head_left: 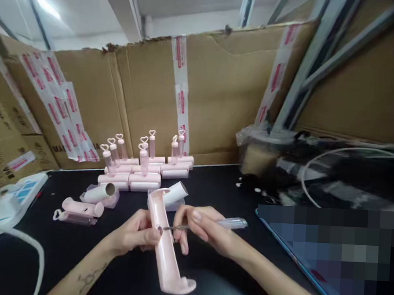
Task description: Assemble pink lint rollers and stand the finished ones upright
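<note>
A long, pale pink, trough-shaped plastic shell [167, 256] is gripped at its left edge by my left hand [139, 232], thumb towards its middle. My right hand [202, 227] is closed around a screwdriver [231, 223] with a clear handle. Its thin shaft points left, and the tip meets a small dark spot near the shell's middle, by my left thumb; the detail there is too small to make out. Behind the shell lies a white tube [175, 193] on a clear plastic piece. Another pink shell [83, 207] rests at the left beside a translucent pink tube with a heart-shaped loop [77, 218].
Several pink assembled pieces [145, 178] stand in rows at the back, with heart-topped tubes upright on them. A second white tube [98, 193] lies left of centre. A lidded cup [261, 153] stands back right, before a cardboard wall [147, 87]. A white cable [30, 238] curves at the left.
</note>
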The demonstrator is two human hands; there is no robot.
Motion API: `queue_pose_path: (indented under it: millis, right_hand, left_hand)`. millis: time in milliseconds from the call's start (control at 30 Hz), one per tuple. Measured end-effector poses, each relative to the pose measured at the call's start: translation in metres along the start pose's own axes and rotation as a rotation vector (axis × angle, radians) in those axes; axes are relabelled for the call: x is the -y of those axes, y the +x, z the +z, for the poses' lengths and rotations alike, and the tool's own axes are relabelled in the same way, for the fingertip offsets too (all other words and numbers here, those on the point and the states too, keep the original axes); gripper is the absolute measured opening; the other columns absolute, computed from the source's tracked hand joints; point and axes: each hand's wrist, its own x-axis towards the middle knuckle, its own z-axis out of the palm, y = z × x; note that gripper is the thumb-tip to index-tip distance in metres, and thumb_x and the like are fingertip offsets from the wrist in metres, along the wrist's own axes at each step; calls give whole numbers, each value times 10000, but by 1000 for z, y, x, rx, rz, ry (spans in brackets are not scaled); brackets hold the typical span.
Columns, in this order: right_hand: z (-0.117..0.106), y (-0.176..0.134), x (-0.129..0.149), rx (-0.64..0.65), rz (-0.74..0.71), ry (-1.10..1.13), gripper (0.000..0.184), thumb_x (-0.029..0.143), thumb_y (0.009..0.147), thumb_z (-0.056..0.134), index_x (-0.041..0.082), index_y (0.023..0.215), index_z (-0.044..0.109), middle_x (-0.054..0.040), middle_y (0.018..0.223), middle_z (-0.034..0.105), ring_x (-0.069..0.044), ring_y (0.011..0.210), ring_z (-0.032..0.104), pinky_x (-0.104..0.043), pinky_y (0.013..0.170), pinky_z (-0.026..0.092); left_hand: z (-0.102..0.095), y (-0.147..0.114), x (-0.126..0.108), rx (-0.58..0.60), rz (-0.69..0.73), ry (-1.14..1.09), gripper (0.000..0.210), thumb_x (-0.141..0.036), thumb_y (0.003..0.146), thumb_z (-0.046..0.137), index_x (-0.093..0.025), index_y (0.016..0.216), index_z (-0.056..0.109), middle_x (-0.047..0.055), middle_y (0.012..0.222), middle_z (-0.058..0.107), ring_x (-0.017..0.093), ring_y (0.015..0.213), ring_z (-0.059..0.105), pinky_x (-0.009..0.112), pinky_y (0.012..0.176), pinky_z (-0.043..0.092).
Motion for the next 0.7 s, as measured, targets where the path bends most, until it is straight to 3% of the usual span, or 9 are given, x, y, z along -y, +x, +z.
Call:
queue_pose_path:
  millis: [567, 700]
  right_hand:
    - [4, 7, -13, -47, -7, 110, 411, 361, 910, 369, 178, 543, 342, -87, 781, 585, -141, 564, 587, -299, 531, 471]
    - [10, 9, -13, -58, -41, 116, 404, 360, 915, 360, 174, 556, 357, -69, 785, 569, -123, 555, 568, -304, 582, 464]
  left_hand:
    - [-3, 1, 2, -61, -32, -64, 486, -521, 668, 640, -62, 827, 638, 0, 489, 483, 24, 336, 294, 167, 311, 192]
    - [1, 3, 0, -25, -8, -88, 517, -552, 678, 607, -64, 845, 636, 110, 695, 613, 32, 374, 349, 175, 330, 217]
